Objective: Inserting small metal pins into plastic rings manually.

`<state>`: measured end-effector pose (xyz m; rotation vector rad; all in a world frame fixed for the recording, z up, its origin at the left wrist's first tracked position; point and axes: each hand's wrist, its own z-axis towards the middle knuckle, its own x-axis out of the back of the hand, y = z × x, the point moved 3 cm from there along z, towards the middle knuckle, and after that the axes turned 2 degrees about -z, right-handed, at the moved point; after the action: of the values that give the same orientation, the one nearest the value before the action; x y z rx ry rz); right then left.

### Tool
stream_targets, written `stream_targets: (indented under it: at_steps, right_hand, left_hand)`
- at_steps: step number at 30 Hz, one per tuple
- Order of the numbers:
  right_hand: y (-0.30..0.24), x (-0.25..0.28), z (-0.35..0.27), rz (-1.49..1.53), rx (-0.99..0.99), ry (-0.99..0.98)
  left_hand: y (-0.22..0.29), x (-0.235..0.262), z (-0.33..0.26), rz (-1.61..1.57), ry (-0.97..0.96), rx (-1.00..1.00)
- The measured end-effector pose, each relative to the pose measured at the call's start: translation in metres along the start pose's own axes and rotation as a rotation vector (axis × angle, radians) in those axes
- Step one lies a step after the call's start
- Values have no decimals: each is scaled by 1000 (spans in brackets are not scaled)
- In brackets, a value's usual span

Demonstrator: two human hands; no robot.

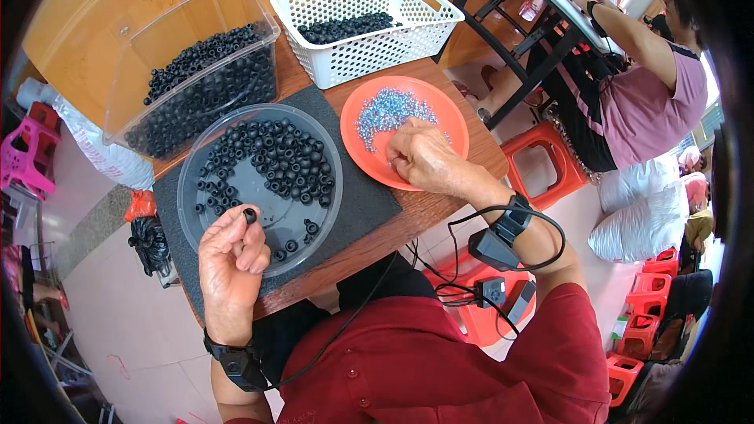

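Note:
My left hand (232, 259) pinches a small black ring-like part (250, 216) between thumb and fingertips, above the near left rim of a round clear tub (183, 180). In that tub lie many similar black parts (294, 159), each with a hole. To the right, my right hand (426, 159) is lowered into an orange plate (363, 163), its fingers drawn together at the edge of a heap of tiny silvery-blue pieces (389, 114). Whatever those fingertips hold is hidden beneath the hand.
A clear rectangular bin (271, 35) of black parts stands behind the tub, beside a white perforated basket (353, 63) holding more. A dark mat (373, 202) covers part of the wooden table (322, 255). Cables hang from my wrist devices. Right, another person (644, 102) sits near a red stool (542, 161).

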<state>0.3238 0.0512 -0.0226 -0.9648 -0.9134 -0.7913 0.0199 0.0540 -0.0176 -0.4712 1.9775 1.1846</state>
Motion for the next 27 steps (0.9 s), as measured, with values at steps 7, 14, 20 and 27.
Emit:
stream_targets:
  at_steps: [7,14,20,27]
  right_hand:
    - [1,25,0,54,-76,253]
    - [-3,13,-6,-19,-41,38]
    - [-2,0,-1,-74,32,4]
    - [-6,14,1,-30,0,50]
  left_hand:
    - [0,1,0,-14,14,-10]
    - [0,-1,0,-19,25,-12]
    - [-1,-2,0,-21,16,-10]
    - [0,0,0,-23,14,-13]
